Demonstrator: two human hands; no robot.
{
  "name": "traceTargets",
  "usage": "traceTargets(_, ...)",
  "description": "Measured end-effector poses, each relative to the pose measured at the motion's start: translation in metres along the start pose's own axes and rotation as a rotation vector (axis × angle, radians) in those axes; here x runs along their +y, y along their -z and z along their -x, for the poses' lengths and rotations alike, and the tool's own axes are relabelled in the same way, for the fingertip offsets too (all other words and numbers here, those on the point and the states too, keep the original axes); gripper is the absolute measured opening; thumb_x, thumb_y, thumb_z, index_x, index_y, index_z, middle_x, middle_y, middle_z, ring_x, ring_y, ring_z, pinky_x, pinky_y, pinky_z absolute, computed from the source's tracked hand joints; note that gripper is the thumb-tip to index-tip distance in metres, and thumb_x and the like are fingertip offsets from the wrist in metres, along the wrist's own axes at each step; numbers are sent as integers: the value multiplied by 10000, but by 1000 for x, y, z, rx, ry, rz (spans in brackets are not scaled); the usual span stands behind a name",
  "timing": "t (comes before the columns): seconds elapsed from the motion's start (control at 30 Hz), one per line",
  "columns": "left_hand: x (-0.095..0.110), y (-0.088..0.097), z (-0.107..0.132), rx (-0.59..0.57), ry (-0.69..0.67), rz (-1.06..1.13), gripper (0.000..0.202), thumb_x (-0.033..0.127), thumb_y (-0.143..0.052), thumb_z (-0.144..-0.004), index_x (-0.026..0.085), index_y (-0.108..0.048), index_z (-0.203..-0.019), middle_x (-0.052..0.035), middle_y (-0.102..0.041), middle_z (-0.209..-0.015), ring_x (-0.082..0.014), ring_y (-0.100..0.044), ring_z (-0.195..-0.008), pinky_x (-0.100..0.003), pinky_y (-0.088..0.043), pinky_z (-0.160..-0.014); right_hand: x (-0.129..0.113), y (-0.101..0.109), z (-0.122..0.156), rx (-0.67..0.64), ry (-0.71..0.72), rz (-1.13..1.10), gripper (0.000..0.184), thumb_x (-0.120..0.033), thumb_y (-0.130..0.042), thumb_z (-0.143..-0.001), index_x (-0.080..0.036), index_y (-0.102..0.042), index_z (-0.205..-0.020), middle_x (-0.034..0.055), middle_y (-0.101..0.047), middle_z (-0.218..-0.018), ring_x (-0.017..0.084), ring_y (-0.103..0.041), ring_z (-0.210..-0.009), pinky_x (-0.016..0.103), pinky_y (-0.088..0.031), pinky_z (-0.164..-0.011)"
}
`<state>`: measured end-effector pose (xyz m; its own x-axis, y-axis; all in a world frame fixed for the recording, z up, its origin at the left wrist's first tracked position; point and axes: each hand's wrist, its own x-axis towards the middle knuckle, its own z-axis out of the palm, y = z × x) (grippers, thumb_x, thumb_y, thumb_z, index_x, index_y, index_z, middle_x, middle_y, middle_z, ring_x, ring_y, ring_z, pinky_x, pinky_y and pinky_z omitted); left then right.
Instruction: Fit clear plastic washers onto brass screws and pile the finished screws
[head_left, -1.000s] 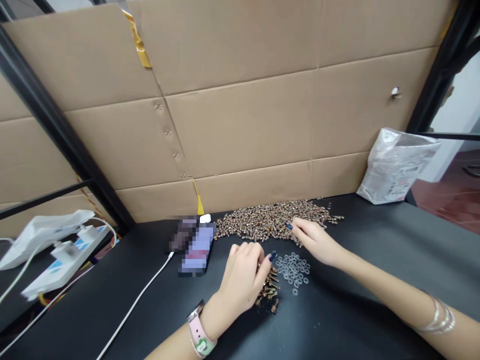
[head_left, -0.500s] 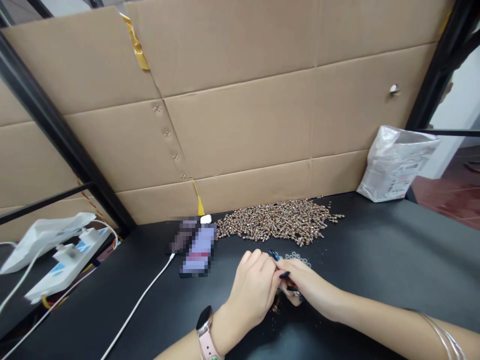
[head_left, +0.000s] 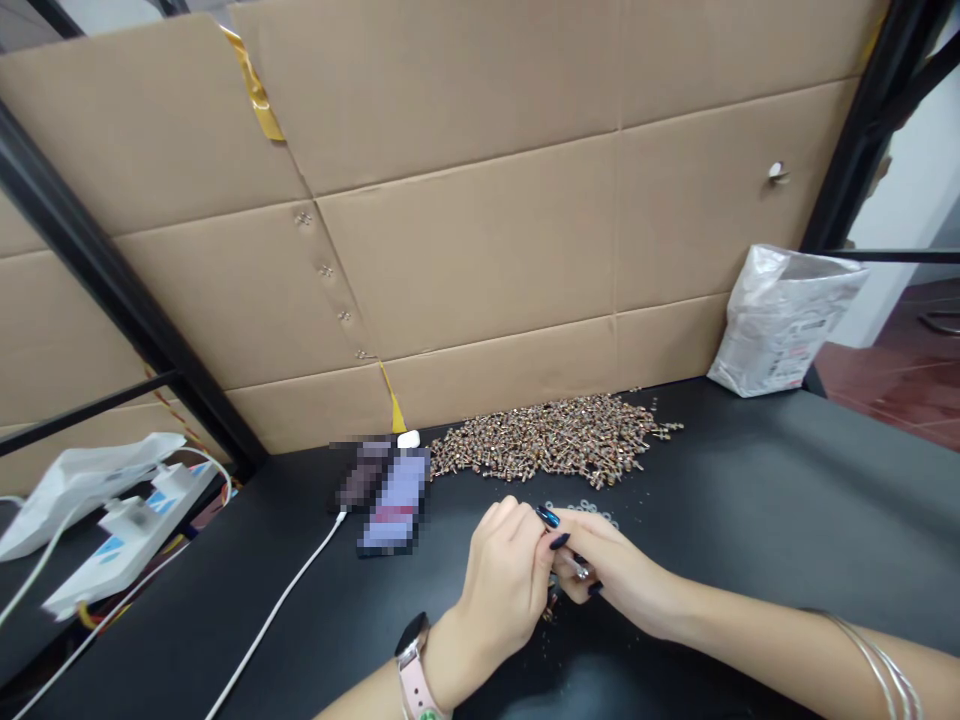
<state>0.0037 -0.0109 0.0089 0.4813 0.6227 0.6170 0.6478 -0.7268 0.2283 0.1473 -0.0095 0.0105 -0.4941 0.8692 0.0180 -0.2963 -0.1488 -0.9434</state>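
My left hand [head_left: 504, 565], with a watch on its wrist, is closed, its fingertips curled out of sight toward my right hand [head_left: 622, 565]. The right hand is closed as well, thumb and fingers pressed against the left one. A small shiny metal piece [head_left: 581, 571] shows among the right fingers; whether it is a screw or a ring I cannot tell. Just beyond the hands lie several pale washers [head_left: 586, 508], partly covered. Below the fingers are a few small brassy pieces [head_left: 550, 605] on the black table [head_left: 720, 500].
A wide heap of small brassy screws [head_left: 555, 438] lies against the cardboard wall [head_left: 465, 250]. Two blurred phone-like objects [head_left: 395, 505] and a white cable [head_left: 277, 610] are at left. A power strip [head_left: 127, 540] sits far left, a plastic bag [head_left: 784, 320] back right.
The fingers have shifted slightly against each other, and the shiny metal piece in the right hand shows more. The hands stay together in nearly the same place; the view has moved a little.
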Motion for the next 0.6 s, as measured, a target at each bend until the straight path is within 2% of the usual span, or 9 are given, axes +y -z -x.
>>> traceTargets(0.23, -2, 5, -3, -31, -15, -81, 316, 239, -248, -950, 183, -419, -691, -33, -482, -675, -167, -396, -644, -307, -292, -586, 0, 6, 0, -49, 90, 103, 326, -444, -508, -843, -181, -405, -680, -53, -347, -591, 77, -284, -518, 200, -247, -467)
traceTargets(0.43, -1, 8, -5, -38, -104, -105, 341, 290, -276, -958, 166, -475, -710, -47, -512, -696, -165, -403, -653, -299, -304, -580, 3, 7, -5, -15, 52, 140, 426, -549, -504, -806, -175, -408, -626, -56, -320, -567, 71, -253, -489, 196, -215, -437)
traceTargets(0.6, 0, 5, -2, 8, -147, -26, 394, 297, -234, -964, 157, -512, -722, -62, -520, -692, -168, -407, -651, -300, -314, -574, 0, 3, -1, -24, 66, 136, 424, -544, -545, -778, -164, -444, -620, -44, -357, -580, 75, -291, -504, 196, -231, -447)
